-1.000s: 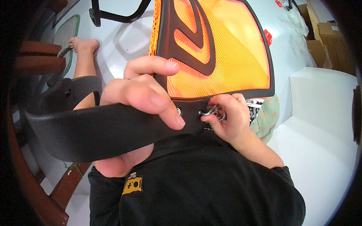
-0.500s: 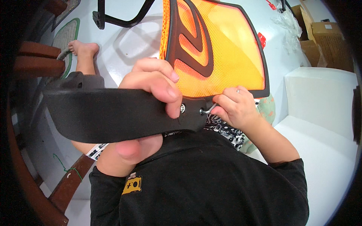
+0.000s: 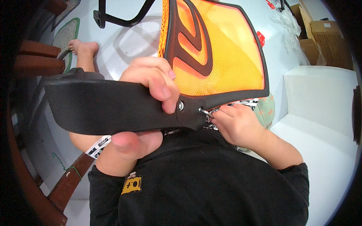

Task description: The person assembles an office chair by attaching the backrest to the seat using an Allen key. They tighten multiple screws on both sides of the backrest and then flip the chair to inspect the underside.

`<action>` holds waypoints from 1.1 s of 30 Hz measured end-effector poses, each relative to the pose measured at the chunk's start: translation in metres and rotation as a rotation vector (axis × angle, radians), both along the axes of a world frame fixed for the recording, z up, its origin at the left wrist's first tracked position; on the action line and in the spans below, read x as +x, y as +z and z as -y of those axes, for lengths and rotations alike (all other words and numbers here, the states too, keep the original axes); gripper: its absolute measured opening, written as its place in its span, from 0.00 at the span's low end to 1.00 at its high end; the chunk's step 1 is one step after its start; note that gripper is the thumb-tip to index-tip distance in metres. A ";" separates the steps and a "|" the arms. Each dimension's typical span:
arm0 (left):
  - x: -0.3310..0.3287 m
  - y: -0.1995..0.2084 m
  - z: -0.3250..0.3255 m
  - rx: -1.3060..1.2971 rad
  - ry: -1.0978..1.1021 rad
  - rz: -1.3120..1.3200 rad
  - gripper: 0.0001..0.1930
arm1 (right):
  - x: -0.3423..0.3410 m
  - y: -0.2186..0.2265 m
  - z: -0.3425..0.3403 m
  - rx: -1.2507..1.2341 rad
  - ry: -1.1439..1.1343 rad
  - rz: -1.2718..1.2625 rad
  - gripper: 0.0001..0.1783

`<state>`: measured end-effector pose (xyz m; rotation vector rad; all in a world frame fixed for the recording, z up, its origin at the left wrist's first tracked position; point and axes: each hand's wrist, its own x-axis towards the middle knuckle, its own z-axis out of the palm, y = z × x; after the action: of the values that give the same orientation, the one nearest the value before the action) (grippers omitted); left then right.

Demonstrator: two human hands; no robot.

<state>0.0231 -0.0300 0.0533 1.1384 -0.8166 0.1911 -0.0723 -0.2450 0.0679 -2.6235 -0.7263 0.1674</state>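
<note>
An orange mesh chair back (image 3: 233,49) with a black frame rests over my lap. Across its lower end lies a broad, curved black plastic piece (image 3: 94,107), joined at the frame's bottom edge. My left hand (image 3: 152,81) is closed around this piece, fingers over the top and thumb below. Beside those fingertips sits a silver screw (image 3: 181,106) in the black plastic. A bent metal hex key (image 3: 205,112) has its tip in a second hole to the right. Its other end is pinched in my right hand (image 3: 241,122), which partly hides it.
A black tubular frame (image 3: 126,22) stands on the floor ahead. Cardboard boxes (image 3: 328,41) and clear plastic wrap (image 3: 288,22) are at the far right, above a white block-like surface (image 3: 320,90). Brown wooden furniture (image 3: 41,66) lines the left side.
My right hand has swung down toward me, turning the hex key's free end downward. The black piece's left end has risen slightly, with my left hand still around it.
</note>
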 end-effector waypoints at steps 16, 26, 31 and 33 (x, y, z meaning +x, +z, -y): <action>0.003 0.003 0.003 -0.169 -0.238 -0.080 0.40 | 0.049 -0.015 0.015 0.346 0.137 -0.243 0.28; -0.004 0.003 0.012 -0.260 -0.202 -0.247 0.31 | 0.053 -0.044 0.005 0.587 0.212 -0.179 0.48; -0.009 -0.004 0.008 -0.274 -0.168 -0.242 0.31 | 0.027 -0.050 -0.017 0.563 -0.014 -0.063 0.46; -0.011 -0.007 0.009 -0.294 -0.164 -0.242 0.29 | 0.017 -0.051 -0.028 0.562 -0.116 -0.015 0.46</action>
<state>0.0119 -0.0387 0.0458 0.7952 -0.6382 0.0331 -0.0553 -0.2171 0.0166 -2.1140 -0.5194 -0.0473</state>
